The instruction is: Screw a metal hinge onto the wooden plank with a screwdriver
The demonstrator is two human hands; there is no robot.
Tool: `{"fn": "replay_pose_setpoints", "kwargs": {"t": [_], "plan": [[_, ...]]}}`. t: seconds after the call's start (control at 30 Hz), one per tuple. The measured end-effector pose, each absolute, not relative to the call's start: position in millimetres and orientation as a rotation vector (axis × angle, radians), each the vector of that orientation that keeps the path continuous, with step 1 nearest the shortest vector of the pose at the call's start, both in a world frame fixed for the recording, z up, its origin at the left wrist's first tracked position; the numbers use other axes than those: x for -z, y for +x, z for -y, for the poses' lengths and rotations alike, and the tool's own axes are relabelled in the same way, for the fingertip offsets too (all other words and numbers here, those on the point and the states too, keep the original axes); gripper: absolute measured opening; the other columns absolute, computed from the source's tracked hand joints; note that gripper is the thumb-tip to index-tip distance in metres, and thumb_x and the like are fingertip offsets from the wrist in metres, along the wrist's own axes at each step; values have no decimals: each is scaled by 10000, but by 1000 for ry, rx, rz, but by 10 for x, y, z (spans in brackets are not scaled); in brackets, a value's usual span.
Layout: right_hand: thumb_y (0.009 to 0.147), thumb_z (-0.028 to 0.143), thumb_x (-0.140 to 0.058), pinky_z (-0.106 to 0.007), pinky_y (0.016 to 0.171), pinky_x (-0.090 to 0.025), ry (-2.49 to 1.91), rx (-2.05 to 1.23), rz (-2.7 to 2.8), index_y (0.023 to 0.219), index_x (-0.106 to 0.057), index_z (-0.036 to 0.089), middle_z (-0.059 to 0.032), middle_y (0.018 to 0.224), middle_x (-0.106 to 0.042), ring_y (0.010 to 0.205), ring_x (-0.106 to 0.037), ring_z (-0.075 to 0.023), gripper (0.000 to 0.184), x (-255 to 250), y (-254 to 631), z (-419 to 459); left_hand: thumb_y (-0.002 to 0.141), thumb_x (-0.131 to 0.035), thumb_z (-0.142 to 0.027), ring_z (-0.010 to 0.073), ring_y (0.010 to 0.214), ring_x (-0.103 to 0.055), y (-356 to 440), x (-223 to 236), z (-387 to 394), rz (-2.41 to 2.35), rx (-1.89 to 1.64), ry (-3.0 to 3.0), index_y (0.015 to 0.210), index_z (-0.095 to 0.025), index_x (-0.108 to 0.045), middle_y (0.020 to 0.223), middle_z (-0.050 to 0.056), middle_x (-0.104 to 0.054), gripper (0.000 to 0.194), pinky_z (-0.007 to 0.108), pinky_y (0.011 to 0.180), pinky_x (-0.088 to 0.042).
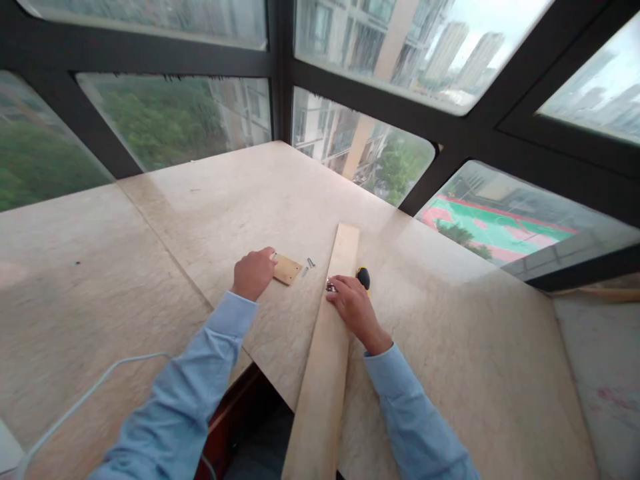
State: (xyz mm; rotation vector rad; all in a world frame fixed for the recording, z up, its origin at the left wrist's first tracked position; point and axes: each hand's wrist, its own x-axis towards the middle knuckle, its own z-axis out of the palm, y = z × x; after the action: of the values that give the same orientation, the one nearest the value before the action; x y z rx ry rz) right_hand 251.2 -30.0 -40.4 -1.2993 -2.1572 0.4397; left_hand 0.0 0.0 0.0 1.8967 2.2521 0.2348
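Note:
My left hand (254, 273) is closed in a pinch at the left end of a small wooden plate (288, 270) with holes near its corner. A tiny glint shows at the fingertips; what they pinch is too small to name. Several loose screws (310, 263) lie just right of the plate. My right hand (354, 305) rests over a long wooden board (320, 373), its fingers closed on a small shiny metal piece (331, 286) at the board's left edge. Partly hidden behind that hand is a yellow and black tool (364, 276), its kind unclear.
The board runs lengthwise over the stone-patterned counter (450, 347) and past its near edge, above a dark opening (255, 413). A white cable (100, 380) lies at the lower left. Dark-framed windows (283, 73) border the far sides.

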Motion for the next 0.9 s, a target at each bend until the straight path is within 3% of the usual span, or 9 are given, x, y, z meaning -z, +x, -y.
{"fn": "replay_pose_setpoints", "kwargs": {"t": [0.13, 0.33, 0.63, 0.77, 0.9], "plan": [[883, 122, -559, -433, 861, -512, -1293, -417, 2206, 1132, -664, 225, -99, 979, -696, 946, -612, -265, 289, 404, 2496, 310, 894, -485, -302, 353, 999, -657, -175, 46, -58, -2330, -127, 1795, 1108, -188, -699, 1061, 178, -709, 324, 397, 765, -495], [902, 129, -538, -417, 833, -520, -1311, -400, 2231, 1111, -678, 173, -124, 939, -700, 915, -626, -268, 255, 405, 2495, 312, 881, -494, -346, 334, 999, -659, -225, 70, -67, -2314, -121, 1764, 1008, -190, -718, 1044, 163, -713, 301, 389, 781, -500], [834, 240, -654, -335, 734, -538, -1266, -731, 1787, 978, -745, 194, -78, 912, -761, 793, -681, -203, 177, 330, 2463, 334, 880, -491, -424, 337, 1008, -660, -224, 24, -48, -2342, -123, 1786, 1137, -173, -688, 1052, 166, -711, 409, 400, 790, -509], [768, 287, -723, -339, 749, -552, -1258, -1032, 1521, 943, -753, 194, -65, 891, -774, 789, -701, -198, 200, 253, 2427, 353, 892, -516, -332, 266, 890, -681, 0, -86, 14, -2132, -453, 1943, 1140, -169, -694, 918, 109, -737, 346, 352, 776, -506], [727, 316, -765, -351, 766, -563, -1157, -1277, 1325, 928, -748, 190, -49, 861, -772, 750, -697, -179, 238, 212, 2405, 354, 839, -628, -294, 146, 683, -642, 350, -66, 123, -1363, -768, 2053, 1026, -172, -734, 828, 48, -730, 247, 247, 669, -497]]}}
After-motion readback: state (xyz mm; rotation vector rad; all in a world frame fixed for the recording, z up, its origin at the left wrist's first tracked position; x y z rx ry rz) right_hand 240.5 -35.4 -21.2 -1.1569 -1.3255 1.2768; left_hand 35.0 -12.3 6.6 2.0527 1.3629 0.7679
